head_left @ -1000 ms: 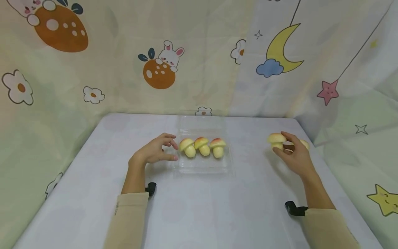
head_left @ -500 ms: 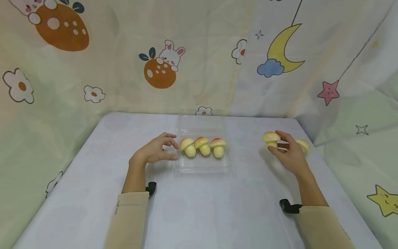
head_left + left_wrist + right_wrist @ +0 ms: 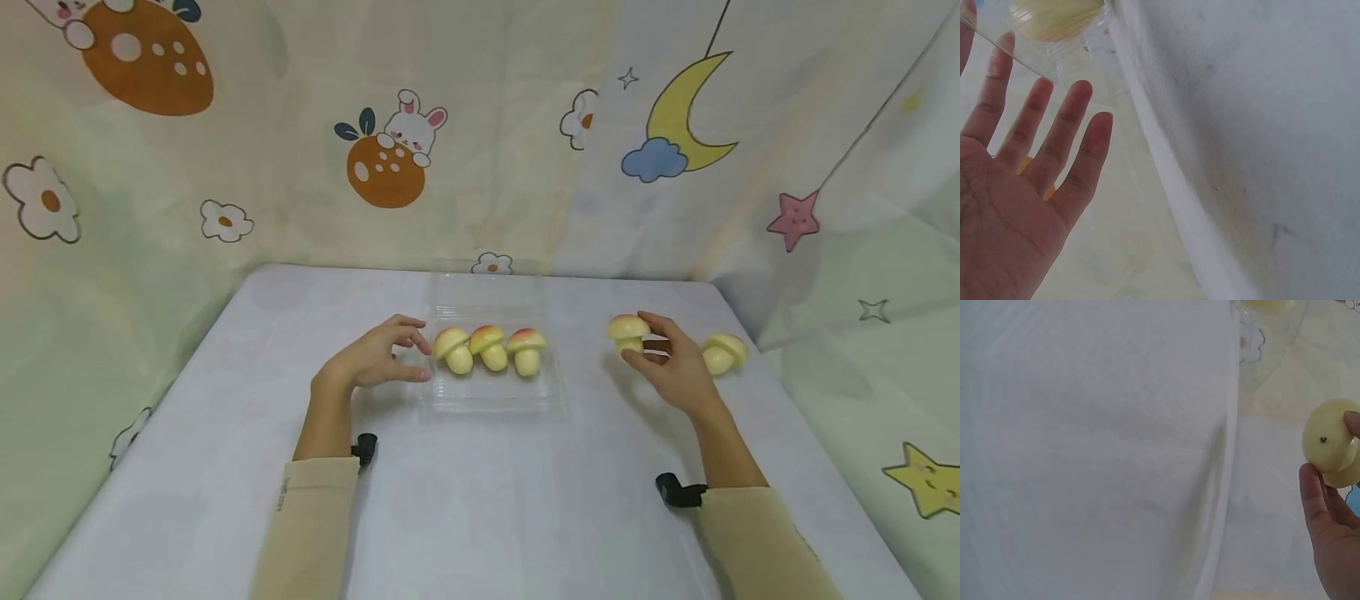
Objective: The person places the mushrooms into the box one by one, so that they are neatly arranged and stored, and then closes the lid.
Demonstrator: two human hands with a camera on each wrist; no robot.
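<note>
A yellow toy mushroom (image 3: 627, 327) is held above the table by my right hand (image 3: 677, 371), pinched between thumb and fingers. The right wrist view shows the pale rounded stem end of this mushroom (image 3: 1325, 447). Three like it, their caps tinged red, lie in a row inside a clear plastic box (image 3: 495, 402): a left mushroom (image 3: 453, 350), a middle mushroom (image 3: 491, 348) and a right mushroom (image 3: 527, 354). My left hand (image 3: 373, 354) is at the box's left side, thumb and fingers apart; its fingers look straight in the left wrist view.
Another toy mushroom (image 3: 724, 354) lies on its side at the table's right, just beyond my right hand. The box's clear lid (image 3: 487, 292) is raised behind it. A white cloth covers the table (image 3: 480, 508), and a printed curtain (image 3: 495, 167) hangs along the back.
My right hand has moved left toward the box with its mushroom, uncovering the one lying at the right. The left hand and the box have stayed in place.
</note>
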